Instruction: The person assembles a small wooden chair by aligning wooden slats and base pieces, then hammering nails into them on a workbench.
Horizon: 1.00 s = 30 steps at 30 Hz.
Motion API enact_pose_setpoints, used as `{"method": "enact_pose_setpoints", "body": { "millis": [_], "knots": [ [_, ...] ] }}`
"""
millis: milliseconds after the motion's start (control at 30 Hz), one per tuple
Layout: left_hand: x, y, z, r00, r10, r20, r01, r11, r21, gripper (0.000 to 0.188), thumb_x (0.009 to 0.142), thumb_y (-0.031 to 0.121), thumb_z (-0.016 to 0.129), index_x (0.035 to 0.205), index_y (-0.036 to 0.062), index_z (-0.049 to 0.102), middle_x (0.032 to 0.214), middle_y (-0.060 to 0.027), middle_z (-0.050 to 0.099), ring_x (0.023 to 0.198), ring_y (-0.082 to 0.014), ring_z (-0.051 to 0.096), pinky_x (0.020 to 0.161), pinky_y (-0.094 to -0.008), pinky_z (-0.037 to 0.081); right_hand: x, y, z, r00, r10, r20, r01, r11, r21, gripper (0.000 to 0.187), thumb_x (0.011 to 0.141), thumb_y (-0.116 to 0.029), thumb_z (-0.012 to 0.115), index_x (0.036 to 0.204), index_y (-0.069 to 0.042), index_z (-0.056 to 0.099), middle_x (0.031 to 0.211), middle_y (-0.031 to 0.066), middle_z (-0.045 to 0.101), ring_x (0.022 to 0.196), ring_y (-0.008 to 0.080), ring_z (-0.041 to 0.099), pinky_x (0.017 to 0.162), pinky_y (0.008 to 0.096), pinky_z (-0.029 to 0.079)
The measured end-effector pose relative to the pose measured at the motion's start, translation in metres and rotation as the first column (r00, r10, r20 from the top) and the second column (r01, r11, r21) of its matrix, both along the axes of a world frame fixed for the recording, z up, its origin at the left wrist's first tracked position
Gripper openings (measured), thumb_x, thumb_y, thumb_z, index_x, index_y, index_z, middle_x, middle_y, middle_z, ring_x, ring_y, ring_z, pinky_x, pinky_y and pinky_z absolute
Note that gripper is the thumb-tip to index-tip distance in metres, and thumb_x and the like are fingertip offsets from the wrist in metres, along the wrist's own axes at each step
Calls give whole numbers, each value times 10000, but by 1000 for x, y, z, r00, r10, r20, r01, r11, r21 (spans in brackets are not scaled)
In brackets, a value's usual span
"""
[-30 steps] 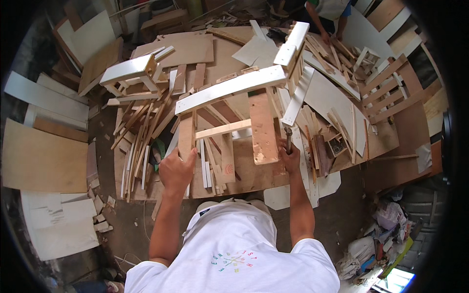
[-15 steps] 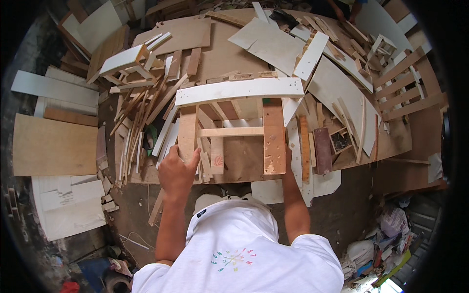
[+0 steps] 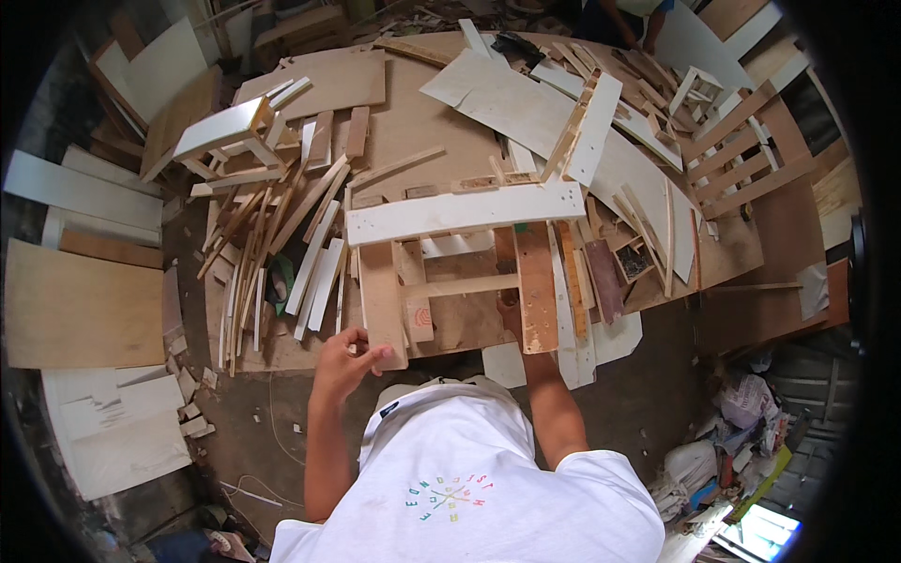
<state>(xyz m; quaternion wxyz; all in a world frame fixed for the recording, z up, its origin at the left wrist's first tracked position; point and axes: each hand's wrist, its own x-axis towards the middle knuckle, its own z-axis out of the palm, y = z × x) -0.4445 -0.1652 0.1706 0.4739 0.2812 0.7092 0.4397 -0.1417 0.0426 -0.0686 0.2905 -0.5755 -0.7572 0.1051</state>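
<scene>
A small wooden stool with a white top board, plank legs and a crossbar stands over the near edge of the work table, its legs pointing toward me. My left hand is at the lower end of the stool's left leg, thumb on the leg and fingers curled at its outer edge. On the other side, my right hand reaches behind the right leg, gripping from its inner side. That leg, pitted and reddish brown, hides part of the right hand. Both forearms rise from beside my white shirt.
Wood strips lie piled left of the stool, near another small stool. White boards spread across the table's far right. A small box of dark bits sits near the right edge. Another person's arms show at the back.
The stool has shifted slightly toward me and turned a little. My left hand has moved to the leg's lower end. My right hand has gone from the right leg's outer side to its inner side.
</scene>
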Motion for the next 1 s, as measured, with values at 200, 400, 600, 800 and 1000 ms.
{"method": "enact_pose_setpoints", "body": {
  "millis": [200, 400, 600, 800, 1000],
  "knots": [
    [-1, -1, -12, 953, -85, 292, 69, 996, 62, 282, 840, 145, 874, 997, -14, 702, 854, -24, 687, 741, -75, 617, 587, -229, 499, 0, 0, 25, 993, 21, -119, -51, 968, -247, 599, 844, -227, 794, 1376, -38, 592, 1215, 180, 682, 1168, 331, 649, 995, 439, 512],
    [-16, 16, -12, 976, -126, 180, 96, 981, 166, 302, 854, 208, 856, 1012, 4, 701, 802, 11, 643, 693, -56, 576, 567, -212, 450, -8, -29, 29, 956, -59, -288, 1, 980, -199, 450, 935, -212, 717, 1323, -8, 617, 1149, 153, 699, 951, 237, 685, 844, 375, 544],
    [-36, 32, -12, 951, -148, 273, 125, 987, 102, 383, 844, 205, 863, 1131, 25, 684, 818, 17, 636, 669, -53, 581, 550, -206, 454, -2, -65, 87, 326, -399, -857, -58, 897, -439, 406, 1035, -341, 599, 1340, -72, 595, 1092, 65, 733, 524, 101, 549, 451, 266, 434],
    [-35, 47, 1, 944, -171, 283, 111, 970, 216, 695, 736, 137, 919, 1337, 36, 585, 905, 10, 655, 673, -36, 576, 486, -206, 419, -2, -21, 250, 298, -288, -910, -270, 889, -370, 598, 945, -448, 737, 1328, -19, 575, 1130, 95, 696, 781, 91, 648, 616, 218, 511],
    [-36, 49, -11, 868, -225, 443, 107, 955, 277, 778, 706, 85, 905, 1397, 19, 554, 1036, -24, 669, 677, -6, 560, 471, -182, 351, -2, 5, 282, 644, -90, -760, -396, 811, -431, 824, 785, -294, 898, 1424, 44, 503, 1288, 148, 648, 1174, 202, 635, 1033, 325, 501]
  ]
}}
